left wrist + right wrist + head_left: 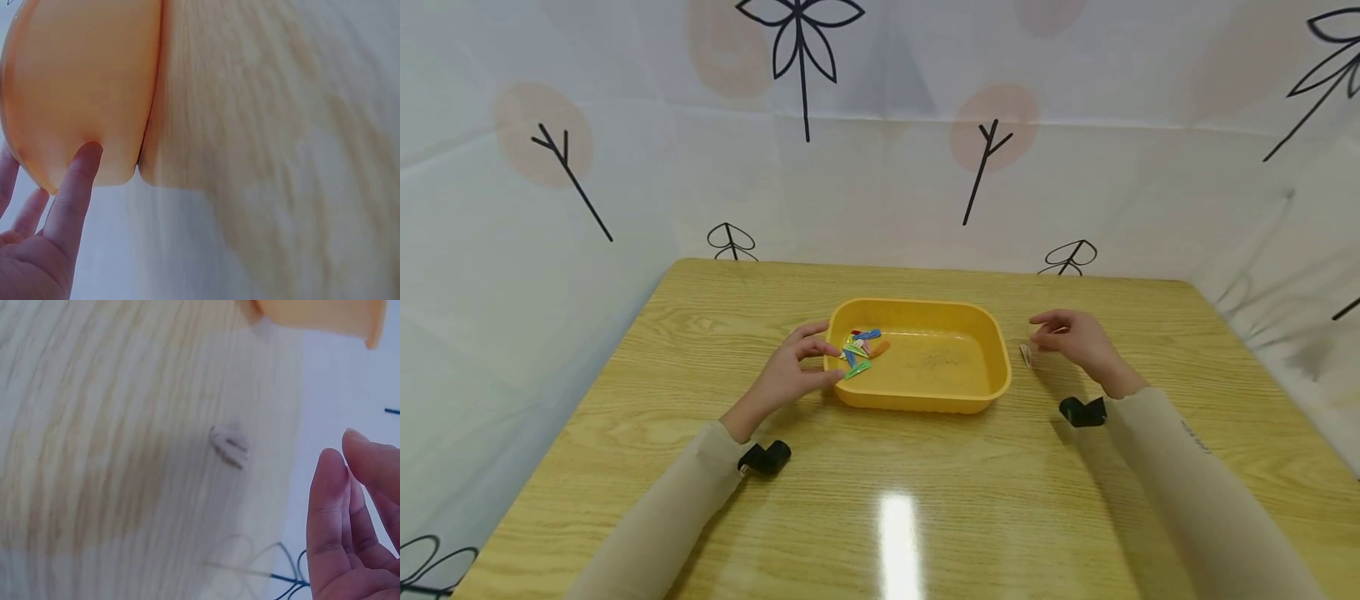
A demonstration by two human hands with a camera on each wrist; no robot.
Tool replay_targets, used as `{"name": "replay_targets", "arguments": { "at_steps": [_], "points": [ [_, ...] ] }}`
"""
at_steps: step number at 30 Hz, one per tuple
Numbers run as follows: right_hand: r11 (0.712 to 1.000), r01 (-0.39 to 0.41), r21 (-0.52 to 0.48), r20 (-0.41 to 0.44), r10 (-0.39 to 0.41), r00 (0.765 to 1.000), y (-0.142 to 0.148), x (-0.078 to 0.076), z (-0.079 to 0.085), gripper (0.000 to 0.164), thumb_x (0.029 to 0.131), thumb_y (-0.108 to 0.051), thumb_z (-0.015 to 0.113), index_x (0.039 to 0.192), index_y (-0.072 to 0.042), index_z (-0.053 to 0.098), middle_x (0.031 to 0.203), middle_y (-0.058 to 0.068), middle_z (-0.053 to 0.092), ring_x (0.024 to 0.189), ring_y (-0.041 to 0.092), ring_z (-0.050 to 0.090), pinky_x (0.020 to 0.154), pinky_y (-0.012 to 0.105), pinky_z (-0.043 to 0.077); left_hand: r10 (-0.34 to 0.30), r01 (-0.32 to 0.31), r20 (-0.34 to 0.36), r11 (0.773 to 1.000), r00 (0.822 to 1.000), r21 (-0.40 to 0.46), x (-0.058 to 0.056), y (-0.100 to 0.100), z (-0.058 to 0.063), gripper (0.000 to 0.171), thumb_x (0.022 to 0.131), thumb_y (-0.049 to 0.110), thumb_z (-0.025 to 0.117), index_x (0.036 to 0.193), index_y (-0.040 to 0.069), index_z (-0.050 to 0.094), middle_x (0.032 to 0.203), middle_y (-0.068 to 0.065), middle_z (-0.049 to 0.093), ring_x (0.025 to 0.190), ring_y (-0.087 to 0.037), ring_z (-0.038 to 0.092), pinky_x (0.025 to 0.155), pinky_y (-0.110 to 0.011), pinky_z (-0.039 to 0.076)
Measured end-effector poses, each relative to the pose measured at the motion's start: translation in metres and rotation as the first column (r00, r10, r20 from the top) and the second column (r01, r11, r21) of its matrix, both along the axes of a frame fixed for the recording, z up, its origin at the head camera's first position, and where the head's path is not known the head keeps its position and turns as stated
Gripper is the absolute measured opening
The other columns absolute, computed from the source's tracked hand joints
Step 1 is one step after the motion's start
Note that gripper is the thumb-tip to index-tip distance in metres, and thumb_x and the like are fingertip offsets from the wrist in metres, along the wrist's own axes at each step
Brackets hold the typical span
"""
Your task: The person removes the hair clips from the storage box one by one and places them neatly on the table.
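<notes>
In the head view, my left hand (790, 371) is at the left end of a yellow plastic tray (925, 402), fingers spread along its rim. The left wrist view shows the thumb (78, 181) against the tray's outer wall (87, 75). Several small colourful hair clips (859, 350), blue, green, orange and pink among them, lie at the tray's left side. To the right of the tray is a pale hair clip (1026, 356), also in the right wrist view (230, 449). My right hand (1078, 342) hovers beside this clip, fingers loosely bent, holding nothing.
The wood-grain table (820, 517) extends around the tray on all sides. Behind it hangs a white cloth (887, 192) printed with plant outlines. A black wrist camera (765, 458) sits on the left sleeve, another black wrist camera (1082, 412) on the right.
</notes>
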State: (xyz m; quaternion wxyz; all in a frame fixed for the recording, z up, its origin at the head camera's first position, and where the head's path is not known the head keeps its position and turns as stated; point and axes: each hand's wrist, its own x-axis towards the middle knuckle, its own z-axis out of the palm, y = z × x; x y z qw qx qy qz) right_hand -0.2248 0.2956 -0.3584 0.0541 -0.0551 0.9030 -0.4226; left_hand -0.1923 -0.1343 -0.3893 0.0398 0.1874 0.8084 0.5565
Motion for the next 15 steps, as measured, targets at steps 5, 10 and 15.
{"name": "replay_targets", "arguments": {
  "at_steps": [5, 10, 15],
  "points": [
    [1.000, -0.009, 0.010, -0.034, 0.010, 0.999, -0.006, 0.000, 0.007, 0.037, 0.091, -0.012, 0.061, 0.121, 0.009, 0.053, 0.097, 0.021, 0.057, 0.088, 0.036, 0.061, 0.080, 0.043, 0.052, 0.000, 0.000, -0.006, 1.000, 1.000, -0.002, 0.000, 0.000, 0.000, 0.034, 0.079, 0.020, 0.076, 0.103, -0.003, 0.066, 0.144, -0.005, 0.033, 0.114, -0.033, 0.047, 0.088, -0.043, 0.048],
    [1.000, -0.021, 0.021, -0.062, 0.022, 0.998, -0.012, 0.001, 0.013, 0.036, 0.091, -0.014, 0.062, 0.120, 0.007, 0.055, 0.097, 0.021, 0.058, 0.089, 0.038, 0.060, 0.080, 0.045, 0.052, -0.002, 0.002, -0.003, 1.000, 1.000, 0.000, 0.000, 0.000, 0.001, 0.034, 0.079, 0.019, 0.076, 0.103, -0.003, 0.066, 0.144, -0.005, 0.032, 0.114, -0.034, 0.047, 0.088, -0.043, 0.048],
    [0.999, -0.019, 0.031, -0.065, 0.021, 0.998, -0.018, 0.001, 0.022, 0.035, 0.091, -0.015, 0.062, 0.119, 0.005, 0.056, 0.098, 0.020, 0.058, 0.088, 0.036, 0.061, 0.080, 0.046, 0.051, -0.002, 0.002, 0.001, 1.000, 1.000, -0.001, 0.000, 0.000, 0.000, 0.034, 0.080, 0.019, 0.076, 0.103, -0.003, 0.066, 0.144, -0.005, 0.032, 0.114, -0.034, 0.047, 0.089, -0.042, 0.048]
  ]
}}
